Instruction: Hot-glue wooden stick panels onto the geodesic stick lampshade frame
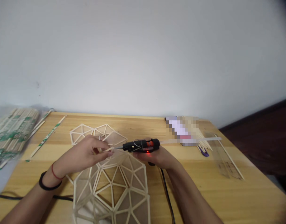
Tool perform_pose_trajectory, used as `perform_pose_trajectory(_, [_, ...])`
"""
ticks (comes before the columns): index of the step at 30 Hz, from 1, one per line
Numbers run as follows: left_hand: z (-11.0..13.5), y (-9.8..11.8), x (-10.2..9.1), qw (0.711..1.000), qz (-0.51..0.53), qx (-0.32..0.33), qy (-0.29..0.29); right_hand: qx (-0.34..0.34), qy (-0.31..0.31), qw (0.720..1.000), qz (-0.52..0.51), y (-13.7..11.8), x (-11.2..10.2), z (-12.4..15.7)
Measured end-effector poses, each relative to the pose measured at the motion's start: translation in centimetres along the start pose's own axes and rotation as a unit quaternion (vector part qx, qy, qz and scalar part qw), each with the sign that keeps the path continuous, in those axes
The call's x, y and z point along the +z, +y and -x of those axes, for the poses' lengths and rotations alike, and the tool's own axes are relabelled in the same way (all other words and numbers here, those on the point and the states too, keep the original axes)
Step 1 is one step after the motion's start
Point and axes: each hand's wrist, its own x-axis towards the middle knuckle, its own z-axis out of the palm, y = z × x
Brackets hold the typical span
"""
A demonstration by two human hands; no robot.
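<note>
My right hand [161, 157] grips a black hot glue gun [140, 145] with a small red light lit. A long clear glue stick [192, 141] juts from its back end. The fingers of my left hand [89, 152] are pinched on a thin wooden stick [108, 149], right at the gun's nozzle. Just behind those fingers is a stick frame with a pale panel [116, 137]; whether it joins the pinched stick, I cannot tell. Below both hands stands a dome-like lattice [121, 197] of wooden sticks in triangles and pentagons.
Flat stick frames [81, 130] lie behind my left hand. Bagged wrapped chopsticks [15, 133] and a loose wrapped pair [48, 136] are at the left. At the right are a blurred-out packet [180, 129], loose sticks and a clear plastic sleeve [221, 160]. A black cord [167, 194] runs towards me.
</note>
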Motion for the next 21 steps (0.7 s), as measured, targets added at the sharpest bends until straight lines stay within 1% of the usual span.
perform_pose_trajectory(8, [-0.1,-0.03,0.01,1.0,0.001,-0.008,-0.005,-0.007,0.006,1.0,0.003,0.05,-0.19,-0.05])
perform_pose_trajectory(21, [0.0,0.07,0.0,1.0,0.004,-0.009,-0.011,0.027,0.014,0.999,0.014,-0.11,-0.3,0.03])
